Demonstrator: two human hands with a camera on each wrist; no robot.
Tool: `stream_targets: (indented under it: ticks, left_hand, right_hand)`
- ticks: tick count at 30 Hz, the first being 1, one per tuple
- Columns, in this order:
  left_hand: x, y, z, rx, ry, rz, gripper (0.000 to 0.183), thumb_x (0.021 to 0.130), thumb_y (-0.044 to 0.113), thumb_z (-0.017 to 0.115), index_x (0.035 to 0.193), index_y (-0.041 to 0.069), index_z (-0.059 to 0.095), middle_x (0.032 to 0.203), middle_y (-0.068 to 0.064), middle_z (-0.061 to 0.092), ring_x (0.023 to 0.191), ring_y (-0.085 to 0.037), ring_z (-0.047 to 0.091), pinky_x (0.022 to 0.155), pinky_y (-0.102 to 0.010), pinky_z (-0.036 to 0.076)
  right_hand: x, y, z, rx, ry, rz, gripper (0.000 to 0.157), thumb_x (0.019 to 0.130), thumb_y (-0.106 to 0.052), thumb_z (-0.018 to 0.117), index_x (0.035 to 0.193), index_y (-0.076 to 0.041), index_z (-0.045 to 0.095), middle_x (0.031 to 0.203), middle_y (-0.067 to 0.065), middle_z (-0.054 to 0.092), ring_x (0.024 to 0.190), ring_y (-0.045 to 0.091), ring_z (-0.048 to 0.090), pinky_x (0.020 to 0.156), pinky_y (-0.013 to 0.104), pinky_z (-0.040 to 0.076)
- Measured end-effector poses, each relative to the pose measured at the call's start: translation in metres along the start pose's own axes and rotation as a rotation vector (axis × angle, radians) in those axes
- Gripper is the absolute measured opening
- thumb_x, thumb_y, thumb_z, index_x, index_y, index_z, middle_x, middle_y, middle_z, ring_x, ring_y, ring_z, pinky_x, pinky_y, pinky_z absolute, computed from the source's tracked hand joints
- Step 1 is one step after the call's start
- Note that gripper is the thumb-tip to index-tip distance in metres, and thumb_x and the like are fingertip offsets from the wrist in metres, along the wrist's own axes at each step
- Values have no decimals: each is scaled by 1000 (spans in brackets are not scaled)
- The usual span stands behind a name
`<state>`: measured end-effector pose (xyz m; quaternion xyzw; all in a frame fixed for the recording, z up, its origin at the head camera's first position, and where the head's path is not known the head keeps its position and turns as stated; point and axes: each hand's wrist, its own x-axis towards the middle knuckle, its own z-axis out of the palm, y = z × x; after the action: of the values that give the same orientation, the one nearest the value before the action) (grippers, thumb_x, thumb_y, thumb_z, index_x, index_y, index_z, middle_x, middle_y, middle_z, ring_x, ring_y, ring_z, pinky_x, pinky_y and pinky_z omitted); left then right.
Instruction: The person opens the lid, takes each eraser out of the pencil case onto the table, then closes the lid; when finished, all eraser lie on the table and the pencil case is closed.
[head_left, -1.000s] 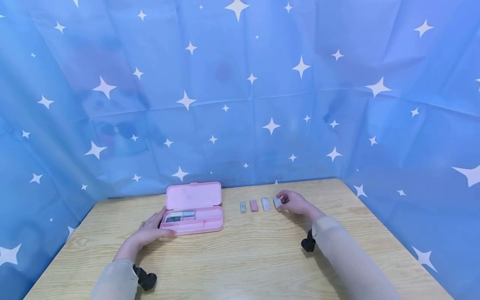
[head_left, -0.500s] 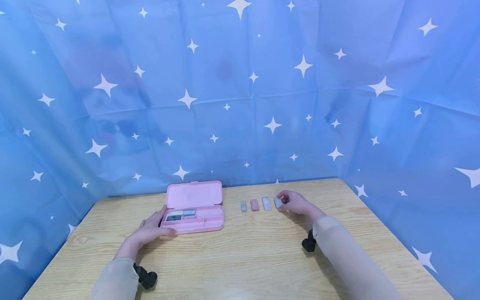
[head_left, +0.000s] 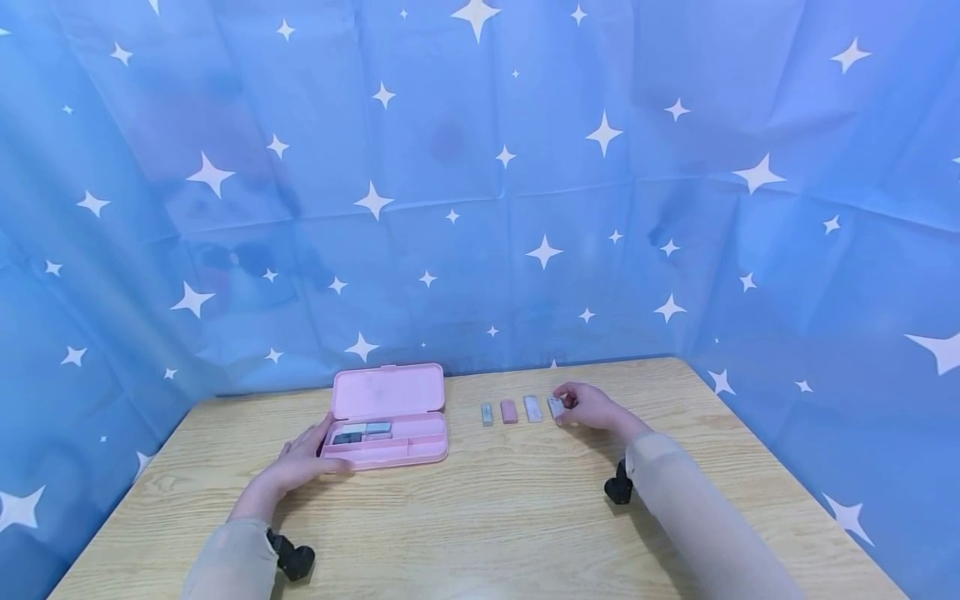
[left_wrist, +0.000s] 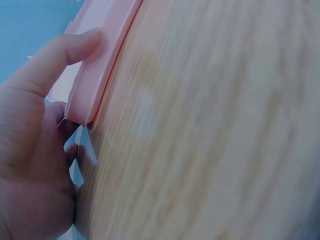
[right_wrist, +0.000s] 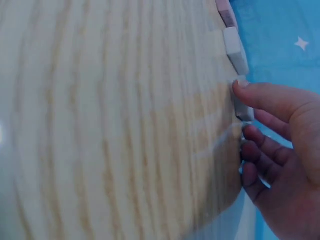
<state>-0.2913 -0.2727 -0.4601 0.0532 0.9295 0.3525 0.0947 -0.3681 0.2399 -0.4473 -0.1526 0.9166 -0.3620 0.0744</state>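
Note:
An open pink pencil case (head_left: 388, 390) lies on the table with its lid folded back. Its rear compartment holds several small blocks (head_left: 377, 427), white, light blue, dark and pink. My left hand (head_left: 302, 460) grips the case's left end; in the left wrist view the thumb (left_wrist: 82, 46) lies along the front wall while fingers reach behind the end. To the right of the case stands a row of eraser-like blocks: a grey-green one (head_left: 487, 414), a pink one (head_left: 509, 412) and a whitish one (head_left: 532, 408). At the row's right end my right hand (head_left: 592, 410) pinches a white-grey eraser (right_wrist: 243, 107), still at table level.
The wooden table (head_left: 480, 525) meets a blue star-patterned curtain (head_left: 480, 208) at its back and sides. Black wrist-worn devices sit under both forearms. The pencil case's front compartments (head_left: 367, 454) show bare pink floors.

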Motion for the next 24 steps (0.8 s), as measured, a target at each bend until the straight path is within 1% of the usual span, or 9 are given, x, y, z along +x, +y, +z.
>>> stream_targets:
  ticks: [5, 9, 13, 16, 18, 24]
  left_hand:
    - [-1, 1, -1, -12, -2, -2, 117, 74, 50, 77, 156, 8, 4, 158, -27, 5, 143, -47, -2, 111, -63, -9]
    - [-2, 0, -1, -6, 1, -7, 117, 74, 50, 77, 156, 8, 4, 158, -28, 5, 143, -47, -2, 111, -63, -9]
    - [-1, -1, 0, -8, 4, -6, 117, 74, 50, 77, 156, 8, 5, 158, -28, 6, 143, -47, -2, 111, -63, -9]
    - [-1, -2, 0, -17, 4, -5, 117, 74, 50, 77, 156, 9, 5, 158, -28, 6, 143, -47, -2, 111, -63, -9]
    - [0, -2, 0, -15, 4, -5, 117, 74, 50, 77, 156, 9, 5, 158, -28, 6, 143, -47, -2, 111, -63, -9]
    - [1, -1, 1, 4, 7, -10, 117, 73, 52, 77, 156, 9, 6, 158, -28, 7, 143, -47, 0, 111, -63, -8]
  right_hand:
    - [0, -6, -3, 8, 3, -5, 55, 85, -13, 72, 133, 3, 51, 106, 14, 56, 94, 24, 53, 82, 41, 46]
    - [2, -16, -7, -11, 12, -30, 51, 89, -15, 68, 134, 1, 51, 109, 16, 56, 94, 24, 54, 80, 41, 47]
    - [8, -31, -7, -41, 6, -69, 47, 91, -17, 67, 133, -1, 54, 111, 18, 57, 92, 23, 54, 74, 38, 48]
    - [14, -45, -3, -49, -22, -108, 45, 91, -18, 67, 131, -3, 56, 113, 19, 57, 93, 23, 55, 74, 38, 48]
    - [18, -53, 2, -48, -46, -135, 43, 91, -17, 67, 131, -5, 57, 115, 20, 57, 95, 23, 55, 76, 39, 49]
    - [30, -86, 21, -11, -130, -180, 42, 90, -15, 68, 130, -10, 58, 120, 20, 57, 97, 22, 56, 80, 41, 50]
